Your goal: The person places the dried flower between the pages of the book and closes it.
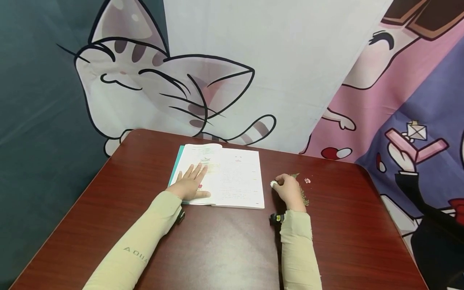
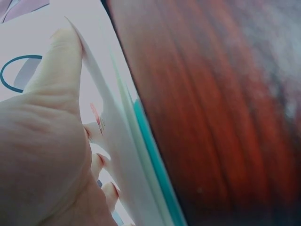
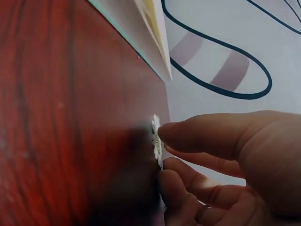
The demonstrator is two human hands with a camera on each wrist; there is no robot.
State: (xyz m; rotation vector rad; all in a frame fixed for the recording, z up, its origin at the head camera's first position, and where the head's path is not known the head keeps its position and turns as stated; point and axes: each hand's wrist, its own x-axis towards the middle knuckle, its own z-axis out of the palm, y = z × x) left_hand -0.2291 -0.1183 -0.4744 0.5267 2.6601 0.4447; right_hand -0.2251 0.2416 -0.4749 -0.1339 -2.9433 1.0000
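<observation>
An open book [image 1: 239, 181] with a teal cover edge lies on the table. Flat across its left page, my left hand [image 1: 188, 187] presses with fingers spread. Beside that hand's thumb is a small pink-red flower [image 1: 200, 186] on the page; in the left wrist view the thumb [image 2: 59, 61] lies along the paper. To the right of the book, my right hand [image 1: 290, 191] pinches a small white flower [image 1: 273, 183] at its fingertips. The right wrist view has this white flower [image 3: 157, 141] edge-on, close over the table, thumb against its face.
Green fern-like sprigs [image 1: 305, 198] lie just right of my right hand, partly hidden by it. A small pale pink flower [image 1: 307, 181] is beyond them. The brown table [image 1: 224, 249] reaches back to a cartoon-printed cloth [image 1: 290, 60].
</observation>
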